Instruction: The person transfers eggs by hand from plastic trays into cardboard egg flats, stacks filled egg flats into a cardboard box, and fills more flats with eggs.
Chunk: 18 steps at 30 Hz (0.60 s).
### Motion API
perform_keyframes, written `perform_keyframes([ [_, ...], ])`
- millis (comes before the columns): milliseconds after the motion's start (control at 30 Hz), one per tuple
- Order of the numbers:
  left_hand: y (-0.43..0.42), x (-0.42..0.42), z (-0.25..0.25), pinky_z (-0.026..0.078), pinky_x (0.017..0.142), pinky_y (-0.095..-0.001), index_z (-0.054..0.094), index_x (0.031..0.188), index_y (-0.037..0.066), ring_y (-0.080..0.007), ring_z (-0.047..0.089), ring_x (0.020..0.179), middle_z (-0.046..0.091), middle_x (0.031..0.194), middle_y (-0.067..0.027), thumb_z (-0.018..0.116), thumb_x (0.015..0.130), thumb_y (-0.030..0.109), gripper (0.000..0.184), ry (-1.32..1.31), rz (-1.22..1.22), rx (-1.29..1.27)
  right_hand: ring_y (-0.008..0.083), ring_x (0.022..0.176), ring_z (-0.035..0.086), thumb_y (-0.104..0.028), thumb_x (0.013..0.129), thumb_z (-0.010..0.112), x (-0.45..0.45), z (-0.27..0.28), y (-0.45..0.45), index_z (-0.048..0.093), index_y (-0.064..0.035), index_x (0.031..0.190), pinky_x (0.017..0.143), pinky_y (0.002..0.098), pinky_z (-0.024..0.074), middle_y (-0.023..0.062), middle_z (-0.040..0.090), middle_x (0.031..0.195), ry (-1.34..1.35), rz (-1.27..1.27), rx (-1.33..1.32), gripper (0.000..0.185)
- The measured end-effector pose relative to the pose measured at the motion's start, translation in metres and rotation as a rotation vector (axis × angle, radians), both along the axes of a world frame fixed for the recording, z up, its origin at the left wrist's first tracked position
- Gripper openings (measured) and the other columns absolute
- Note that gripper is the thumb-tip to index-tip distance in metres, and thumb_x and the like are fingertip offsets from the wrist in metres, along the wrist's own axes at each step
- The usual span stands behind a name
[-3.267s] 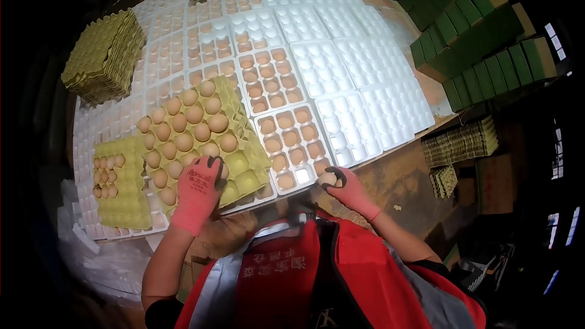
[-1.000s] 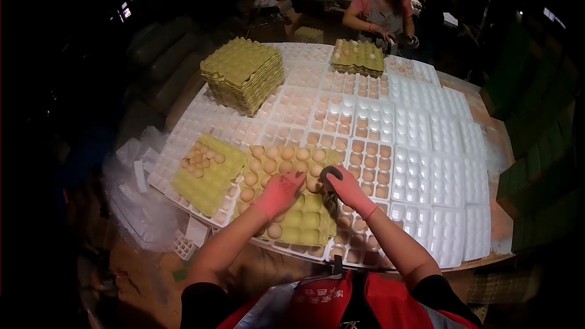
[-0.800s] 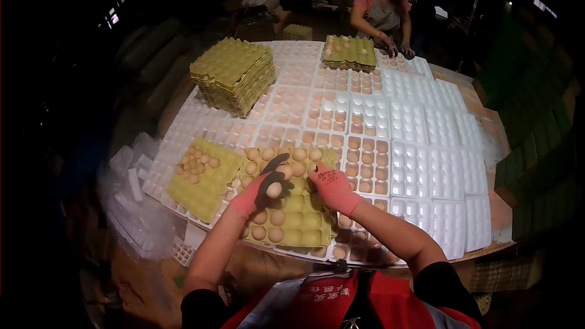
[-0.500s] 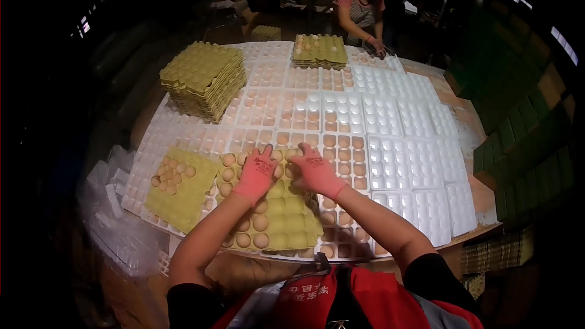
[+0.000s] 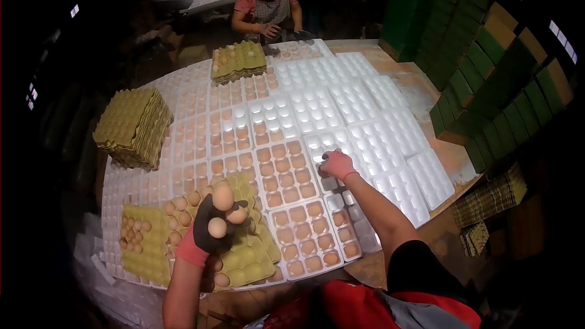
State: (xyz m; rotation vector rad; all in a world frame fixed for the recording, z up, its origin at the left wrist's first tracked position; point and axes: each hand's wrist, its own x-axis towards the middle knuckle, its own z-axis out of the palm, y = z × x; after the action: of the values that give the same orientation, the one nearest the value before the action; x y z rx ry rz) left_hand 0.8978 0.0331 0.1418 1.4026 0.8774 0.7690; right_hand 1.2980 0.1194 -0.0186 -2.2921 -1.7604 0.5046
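Palm up, my left hand in a pink and dark glove holds three eggs above a yellow egg tray. Eggs sit in the left part of that tray. My right hand, gloved too, is over a white plastic tray right of the filled ones. Its fingers are curled down and whatever they hold is hidden. Between my hands, clear trays hold brown eggs in their cells.
A smaller yellow tray with eggs lies left, a tall stack of yellow trays behind it. Another stack stands at the far edge, near a person in a checked apron. Green boxes are piled right.
The view has swung right. My left hand has turned up and now shows three eggs. My right hand has moved from the yellow tray to the white trays on the right.
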Motion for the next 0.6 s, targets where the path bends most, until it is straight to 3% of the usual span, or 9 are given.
perform_keyframes([
  [67, 0.008, 0.020, -0.002, 0.054, 0.092, -0.0338, 0.048, 0.137, 0.003, -0.0192, 0.064, 0.107, 0.062, 0.122, -0.0075, 0.053, 0.100, 0.017, 0.040, 0.064, -0.219, 0.090, 0.0342, 0.107, 0.063, -0.038, 0.080, 0.066, 0.011, -0.001, 0.016, 0.066, -0.0146, 0.121, 0.093, 0.0407, 0.0506, 0.0187, 0.059, 0.118, 0.081, 0.071, 0.094, 0.047],
  [133, 0.006, 0.045, -0.011, 0.052, 0.090, -0.0321, 0.052, 0.133, 0.003, -0.0161, 0.062, 0.103, 0.065, 0.116, -0.0053, 0.059, 0.090, 0.015, 0.045, 0.058, -0.180, 0.006, 0.0340, 0.108, 0.062, -0.031, 0.086, 0.060, 0.011, -0.006, 0.036, 0.064, -0.0135, 0.124, 0.095, 0.0422, 0.0496, 0.0177, 0.061, 0.119, 0.178, 0.201, 0.092, 0.042],
  [233, 0.032, 0.077, -0.032, 0.046, 0.082, -0.0233, 0.052, 0.138, 0.004, -0.0115, 0.060, 0.102, 0.063, 0.126, -0.0028, 0.052, 0.102, 0.033, 0.047, 0.165, -0.242, -0.225, 0.0341, 0.104, 0.063, -0.031, 0.087, 0.060, 0.021, -0.014, 0.063, 0.061, -0.0126, 0.127, 0.093, 0.0443, 0.0492, 0.0172, 0.062, 0.116, 0.080, 0.380, 0.080, 0.044],
  [300, 0.039, 0.105, -0.040, 0.047, 0.090, -0.0280, 0.051, 0.143, 0.006, -0.0164, 0.060, 0.111, 0.068, 0.121, -0.0079, 0.046, 0.101, 0.052, 0.063, 0.188, -0.062, -0.594, 0.0360, 0.110, 0.058, -0.028, 0.092, 0.058, 0.023, -0.005, 0.091, 0.060, -0.0107, 0.125, 0.093, 0.0452, 0.0475, 0.0192, 0.060, 0.115, 0.089, 0.299, 0.229, 0.038],
  [367, 0.043, 0.150, -0.029, 0.047, 0.085, -0.0278, 0.055, 0.139, 0.005, -0.0134, 0.061, 0.107, 0.070, 0.119, -0.0076, 0.049, 0.101, 0.047, 0.058, 0.266, 0.015, -0.593, 0.0356, 0.114, 0.054, -0.029, 0.092, 0.059, 0.027, -0.038, 0.105, 0.060, -0.0100, 0.123, 0.095, 0.0443, 0.0457, 0.0187, 0.057, 0.118, 0.020, 0.368, 0.363, 0.037],
  [433, 0.058, 0.172, -0.061, 0.046, 0.068, -0.0229, 0.066, 0.122, 0.003, -0.0094, 0.062, 0.083, 0.071, 0.102, -0.0050, 0.062, 0.095, 0.045, 0.050, 0.311, 0.001, -0.379, 0.0364, 0.116, 0.052, -0.029, 0.092, 0.060, 0.035, -0.051, 0.099, 0.060, -0.0085, 0.121, 0.096, 0.0441, 0.0443, 0.0182, 0.055, 0.120, 0.153, 0.285, 0.468, 0.035],
  [500, 0.080, 0.224, -0.056, 0.042, 0.055, -0.0215, 0.071, 0.105, 0.003, -0.0051, 0.053, 0.062, 0.066, 0.085, 0.0016, 0.076, 0.086, 0.031, 0.034, 0.419, 0.053, -0.315, 0.0367, 0.115, 0.051, -0.027, 0.092, 0.061, 0.057, -0.048, 0.083, 0.060, -0.0078, 0.120, 0.097, 0.0441, 0.0442, 0.0178, 0.054, 0.119, 0.261, 0.173, 0.555, 0.034],
  [533, 0.098, 0.246, -0.069, 0.044, 0.054, -0.0235, 0.071, 0.104, 0.003, -0.0069, 0.054, 0.065, 0.063, 0.087, 0.0002, 0.077, 0.085, 0.028, 0.032, 0.437, -0.020, -0.157, 0.0366, 0.114, 0.052, -0.025, 0.092, 0.062, 0.073, -0.043, 0.065, 0.061, -0.0078, 0.120, 0.096, 0.0441, 0.0446, 0.0176, 0.055, 0.118, 0.314, 0.107, 0.594, 0.033],
  [600, 0.136, 0.298, -0.119, 0.053, 0.077, -0.0397, 0.069, 0.107, 0.002, -0.0264, 0.063, 0.093, 0.060, 0.111, -0.0121, 0.080, 0.077, 0.031, 0.043, 0.697, 0.089, 0.609, 0.0358, 0.112, 0.054, -0.021, 0.091, 0.062, 0.109, -0.038, 0.029, 0.061, -0.0080, 0.120, 0.095, 0.0437, 0.0459, 0.0167, 0.056, 0.117, 0.402, 0.028, 0.596, 0.031],
])
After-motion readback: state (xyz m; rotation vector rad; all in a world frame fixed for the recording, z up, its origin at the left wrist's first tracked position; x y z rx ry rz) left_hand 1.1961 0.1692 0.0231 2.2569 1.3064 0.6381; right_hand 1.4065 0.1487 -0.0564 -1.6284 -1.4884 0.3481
